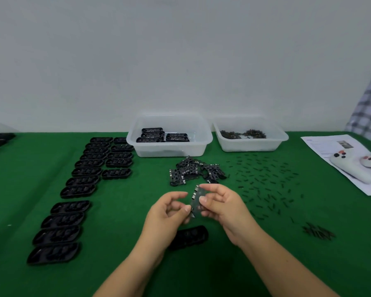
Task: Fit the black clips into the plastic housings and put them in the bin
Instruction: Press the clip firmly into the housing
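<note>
**A:** Item one, the clip (196, 200). Where do we log it?

**B:** Dead centre of the table (137, 275), lifted off the green cloth. Our right hand (221, 207) pinches it at its 3 o'clock edge, thumb on the near face. Our left hand (169, 211) pinches the 9 o'clock edge with thumb and fingertip.

**A:** Handling notes?

**B:** We judge it thin, flat and very light, black plastic with small metal tabs along one edge. Probably springy rather than stiff, so we hold it by the long edges and keep off the tabs. A small smooth part like this could slip from our fingers.

**A:** Item two, the housing (190, 236)?

**B:** On the cloth at 6 o'clock from the clip, partly hidden by our left wrist. Rigid-looking shallow oval shell; we would steady it by its rim while pressing the clip in.

**A:** Stock?

**B:** Heap of clips (196, 171) at 12 o'clock from our hands. Rows of housings (81, 189) out at 9 to 10 o'clock. The bin (169, 136) sits at 12 o'clock beyond the heap, a few housings already inside.

**A:** Sundries?

**B:** Second tub (251, 136) at 1 o'clock holding small dark bits, scattered black pieces (266, 181) at 2 o'clock, white controllers (356, 166) on a paper sheet (321, 144) at 2 to 3 o'clock.
</note>
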